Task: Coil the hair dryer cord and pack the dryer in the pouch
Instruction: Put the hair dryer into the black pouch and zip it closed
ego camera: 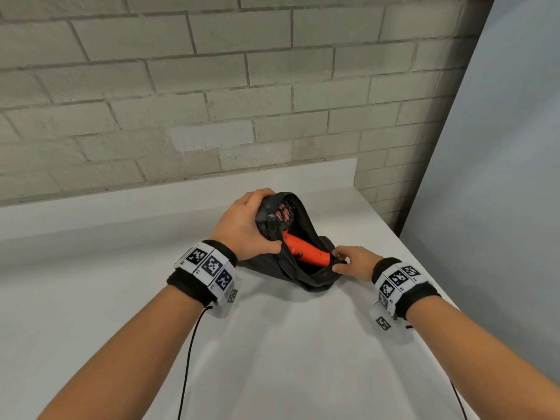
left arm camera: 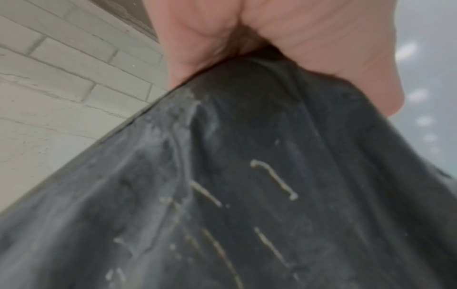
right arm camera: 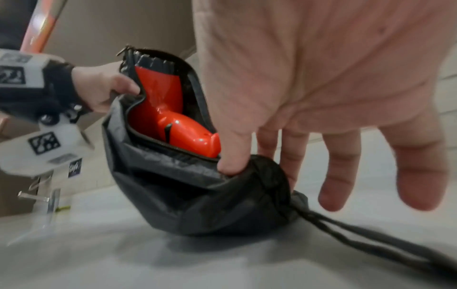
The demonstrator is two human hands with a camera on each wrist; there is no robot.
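Note:
A black zip pouch (ego camera: 315, 280) lies open on the white table (ego camera: 272, 344). Inside it sits the orange hair dryer (ego camera: 306, 253), black grille end far, handle end toward my right hand. My left hand (ego camera: 257, 221) grips the pouch's far left side, thumb on the zip rim. My right hand (ego camera: 338, 262) pinches the pouch's near right end. In the right wrist view the thumb (right arm camera: 232, 162) presses that end of the pouch (right arm camera: 197, 195) beside the dryer (right arm camera: 168, 109). A black doubled cord (right arm camera: 371, 240) trails from there; I cannot tell whether it is the dryer's. The left wrist view is filled by the pouch (left arm camera: 247, 176).
A grey brick wall (ego camera: 212, 86) stands close behind the table. The table's right edge (ego camera: 394, 234) runs just right of the pouch, with a pale grey panel (ego camera: 500, 177) beyond it. Thin black wires hang from both wristbands.

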